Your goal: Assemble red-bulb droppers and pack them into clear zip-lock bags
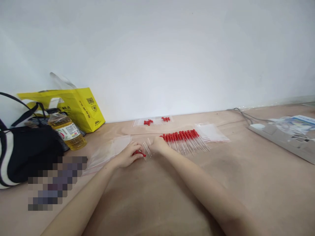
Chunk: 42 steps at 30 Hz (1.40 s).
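My left hand is curled over a few red rubber bulbs, thumb and fingers closed around them. A clear thin tube end pokes out just below. To its right, my right hand is bent with fingers pressed together beside several loose glass tubes; its fingertips are mostly hidden, so what they pinch cannot be made out. Beyond the right wrist lies a neat row of droppers, red bulbs away from me and clear tubes pointing toward me.
Clear plastic bags lie left and right. Against the wall sit small packs with red bulbs. At left are a yellow bag, an oil bottle and a black bag. A white power strip with cables stands right.
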### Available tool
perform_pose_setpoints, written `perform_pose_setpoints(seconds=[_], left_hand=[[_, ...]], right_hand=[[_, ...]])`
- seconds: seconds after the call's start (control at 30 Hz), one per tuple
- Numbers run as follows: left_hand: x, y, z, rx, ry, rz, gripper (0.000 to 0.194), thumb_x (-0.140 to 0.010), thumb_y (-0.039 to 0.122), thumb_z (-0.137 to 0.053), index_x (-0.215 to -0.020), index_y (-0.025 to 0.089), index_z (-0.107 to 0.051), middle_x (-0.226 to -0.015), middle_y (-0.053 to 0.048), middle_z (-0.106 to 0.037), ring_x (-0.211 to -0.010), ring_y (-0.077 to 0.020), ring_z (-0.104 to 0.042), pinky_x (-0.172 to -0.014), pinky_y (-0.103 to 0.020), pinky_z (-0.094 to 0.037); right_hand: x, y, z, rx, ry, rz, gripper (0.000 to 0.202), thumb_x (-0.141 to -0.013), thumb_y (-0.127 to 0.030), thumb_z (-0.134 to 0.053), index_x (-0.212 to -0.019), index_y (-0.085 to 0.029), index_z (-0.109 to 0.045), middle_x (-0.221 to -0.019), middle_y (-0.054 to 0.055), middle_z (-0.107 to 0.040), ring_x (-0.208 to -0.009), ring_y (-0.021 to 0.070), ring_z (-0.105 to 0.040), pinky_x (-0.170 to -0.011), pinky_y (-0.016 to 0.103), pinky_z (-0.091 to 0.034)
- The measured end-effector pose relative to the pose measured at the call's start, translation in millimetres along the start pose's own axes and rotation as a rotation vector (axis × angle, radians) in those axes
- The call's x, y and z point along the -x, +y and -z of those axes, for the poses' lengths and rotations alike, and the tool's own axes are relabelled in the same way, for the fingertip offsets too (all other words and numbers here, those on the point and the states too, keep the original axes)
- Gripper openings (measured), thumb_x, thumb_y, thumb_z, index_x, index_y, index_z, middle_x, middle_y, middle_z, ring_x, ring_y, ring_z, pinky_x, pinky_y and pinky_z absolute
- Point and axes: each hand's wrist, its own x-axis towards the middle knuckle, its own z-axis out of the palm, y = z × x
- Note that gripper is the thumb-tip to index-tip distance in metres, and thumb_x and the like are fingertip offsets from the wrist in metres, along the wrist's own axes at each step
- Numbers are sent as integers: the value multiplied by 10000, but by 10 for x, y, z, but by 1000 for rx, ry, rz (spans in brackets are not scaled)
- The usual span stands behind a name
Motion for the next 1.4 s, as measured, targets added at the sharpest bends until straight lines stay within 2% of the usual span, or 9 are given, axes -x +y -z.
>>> perform_pose_setpoints(seconds=[0.1,0.2,0.3,0.47,0.6,0.87,1.03,1.17,1.4], left_hand=[[-16,53,-50,161,66,96,164,-794,303,-449,-817,180,-557,-754,-6,-568,-679,-133,-513,-660,-263,-423],[-55,158,-167,316,212,107,223,-793,303,-445,-953,179,-536,-843,-22,-581,-761,-140,-548,-704,-267,-438],[-93,315,-298,357,304,98,339,-811,277,-410,-1134,185,-463,-834,-16,-560,-763,-129,-549,-722,-266,-441],[-97,539,-466,342,265,-1,218,-821,217,-397,-901,179,-596,-777,-17,-567,-724,-124,-542,-707,-266,-444],[-84,584,-605,422,316,46,131,-771,228,-501,-755,166,-615,-765,-29,-611,-738,-143,-566,-706,-279,-459],[-90,560,-790,776,394,220,157,-679,245,-601,-802,163,-549,-820,-23,-604,-827,-158,-594,-777,-307,-484],[-92,570,-774,626,347,184,298,-816,251,-426,-1103,187,-471,-884,-21,-507,-730,-116,-576,-743,-308,-478],[-92,591,-721,426,325,146,226,-842,253,-385,-1018,196,-516,-815,-7,-487,-737,-126,-520,-749,-307,-446],[-115,565,-758,627,383,182,134,-778,288,-500,-839,177,-455,-753,13,-513,-724,-122,-524,-681,-264,-449]], right_hand=[[212,166,201,0,38,60,145,-737,-238,-524,-664,-134,-593,-698,96,-633,-706,193,-591,-602,250,-401],[449,465,363,-22,93,162,110,-796,-194,-453,-752,-160,-548,-748,46,-608,-704,135,-553,-628,220,-379],[643,806,392,-52,217,377,118,-803,-127,-411,-736,-158,-503,-726,40,-561,-649,119,-510,-600,216,-369],[840,1127,236,88,403,524,283,-792,-42,-321,-974,-156,-504,-798,59,-564,-751,152,-502,-783,325,-363],[910,1149,139,232,430,607,476,-696,41,-321,-1100,-150,-485,-793,51,-566,-783,154,-500,-887,363,-288],[979,1071,86,199,416,561,411,-686,18,-343,-1014,-143,-531,-843,61,-576,-776,148,-493,-847,338,-253],[979,1038,64,199,372,560,373,-705,-2,-347,-1006,-132,-525,-841,65,-574,-774,149,-490,-836,334,-249],[967,1036,65,220,361,559,344,-717,-18,-366,-994,-139,-531,-852,65,-577,-783,148,-494,-848,341,-237],[959,1024,79,203,379,551,217,-825,-111,-369,-944,-155,-546,-800,40,-584,-744,125,-503,-816,313,-249]])
